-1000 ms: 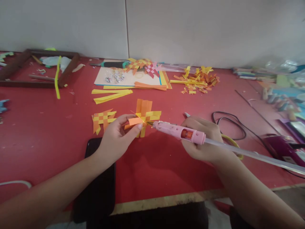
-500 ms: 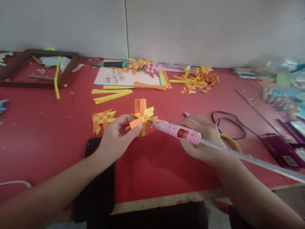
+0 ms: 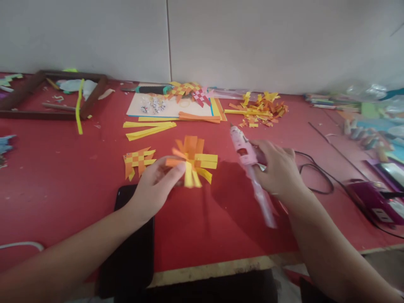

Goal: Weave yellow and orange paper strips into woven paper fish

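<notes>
Woven paper piece (image 3: pixel 190 152): holding in left hand (image 3: pixel 159 181), swinging glue gun (image 3: pixel 240 142) clear with right hand (image 3: pixel 280 168)

Pinching woven paper piece between left thumb and fingers, closing nearly together on its left side, over red tabletop (image 3: pixel 186 235), in front of body. Gripping glue gun in right hand, curling fingers round handle, partly hiding them behind it.

Versus half a second ago: no longer pointing nozzle into woven paper piece; now holding gun apart, to its right, aiming nozzle toward back of table. Turning woven paper piece too, fanning strips out differently, blurring them a bit. Leaving finished fish and loose strips lying in place.

Counting one woven paper piece in hand, one glue gun, one orange-yellow woven fish (image 3: pixel 137 159) just beside left hand, one black phone (image 3: pixel 135 252) under left forearm. At back, counting one pink woven fish (image 3: pixel 201 97), one green-and-black tool handle (image 3: pixel 153 89), one dark frame (image 3: pixel 47 114) far left, one scrap heap (image 3: pixel 263 110), too jumbled for counting. Also seeing yellow strips (image 3: pixel 150 131) spreading in a V and one orange strip bundle (image 3: pixel 198 117); not telling exact strip numbers. One purple socket box (image 3: pixel 377 202), sitting far right.
</notes>
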`<state>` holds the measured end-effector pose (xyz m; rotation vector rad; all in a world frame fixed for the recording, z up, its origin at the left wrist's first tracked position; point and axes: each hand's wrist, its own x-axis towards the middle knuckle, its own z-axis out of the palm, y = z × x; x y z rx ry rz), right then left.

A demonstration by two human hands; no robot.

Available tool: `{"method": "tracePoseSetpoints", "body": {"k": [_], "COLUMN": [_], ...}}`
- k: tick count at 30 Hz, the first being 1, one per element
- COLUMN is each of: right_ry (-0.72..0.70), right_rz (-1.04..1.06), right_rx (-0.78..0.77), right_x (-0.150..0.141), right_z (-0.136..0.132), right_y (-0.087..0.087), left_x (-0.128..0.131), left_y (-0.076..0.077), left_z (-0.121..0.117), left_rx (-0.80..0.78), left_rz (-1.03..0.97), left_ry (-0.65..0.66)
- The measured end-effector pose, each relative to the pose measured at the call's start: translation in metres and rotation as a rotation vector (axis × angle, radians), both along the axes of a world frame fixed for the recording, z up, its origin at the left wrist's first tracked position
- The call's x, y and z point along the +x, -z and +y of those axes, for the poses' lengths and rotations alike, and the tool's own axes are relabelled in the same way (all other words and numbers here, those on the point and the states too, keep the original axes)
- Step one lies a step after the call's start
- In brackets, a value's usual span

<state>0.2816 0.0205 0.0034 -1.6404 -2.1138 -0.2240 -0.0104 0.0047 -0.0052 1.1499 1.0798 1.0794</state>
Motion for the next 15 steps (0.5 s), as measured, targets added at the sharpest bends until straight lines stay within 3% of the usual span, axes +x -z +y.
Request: {"method": "tracePoseSetpoints", "body": {"k": [3, 7, 11, 13, 15], "right_ry": [0.068, 0.075, -0.095, -0.231, -0.338], "right_rz": [-0.139, -0.117, 0.339, 0.631, 0.796], "right_rx": [-0.103, -0.049, 0.073, -0.017, -0.176], "right_x": [0.002, -0.010, -0.032, -0.043, -0.053], "right_z": [0.004, -0.002, -0.019, -0.028, -0.035], "right_y": [0.005, 0.002, -0.009, -0.012, -0.014], "left_x": [-0.002, 0.001, 0.004, 0.005, 0.006], "left_y": [-0.003, -0.003, -0.003, -0.005, -0.008], "left_z": [-0.001, -0.001, 0.000, 0.000, -0.001], "left_rx": [-0.051, -0.040, 0.001, 0.005, -0.016], "left_rz": [-0.144, 0.010, 0.008, -0.065, -0.126], "left_ry": [0.037, -0.006, 0.001, -0.025, -0.029]}}
